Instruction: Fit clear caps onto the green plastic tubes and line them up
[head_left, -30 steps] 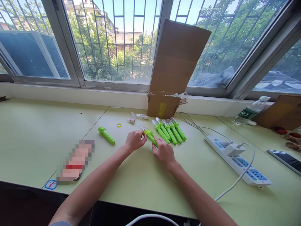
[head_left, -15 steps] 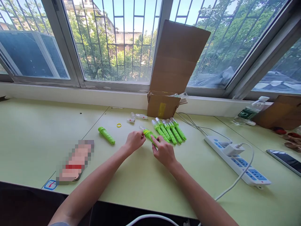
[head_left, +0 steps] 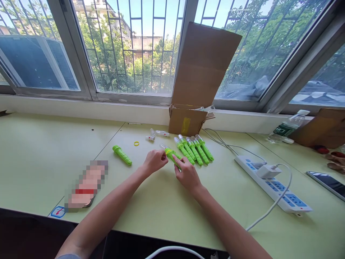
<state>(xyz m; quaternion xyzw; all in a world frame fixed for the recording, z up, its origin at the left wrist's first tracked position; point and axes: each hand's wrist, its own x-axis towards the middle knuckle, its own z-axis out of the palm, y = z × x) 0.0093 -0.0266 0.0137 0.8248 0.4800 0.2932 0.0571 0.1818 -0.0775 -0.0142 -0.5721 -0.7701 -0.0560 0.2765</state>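
Between my hands is a green ribbed stick (head_left: 169, 153) with a clear tip, tilted with the tip away to the left. My right hand (head_left: 187, 172) is closed around its green body, fingers along the side. At the yellow band near the clear tip, my left hand (head_left: 155, 160) is pinched against the stick; its fingertips are partly hidden. Several similar green sticks with clear tips (head_left: 196, 149) lie in a row just to the right. A green stick without a clear tip (head_left: 122, 155) lies off to the left. Beyond my left hand are a yellow ring (head_left: 136, 143) and a few clear tubes (head_left: 162, 133).
An open cardboard box (head_left: 185, 120) stands against the window sill. To the right lie a white power strip (head_left: 272, 183) with cables, a phone (head_left: 330, 183) and a water bottle (head_left: 288, 126). A blurred-out flat object (head_left: 87, 187) lies at the left.
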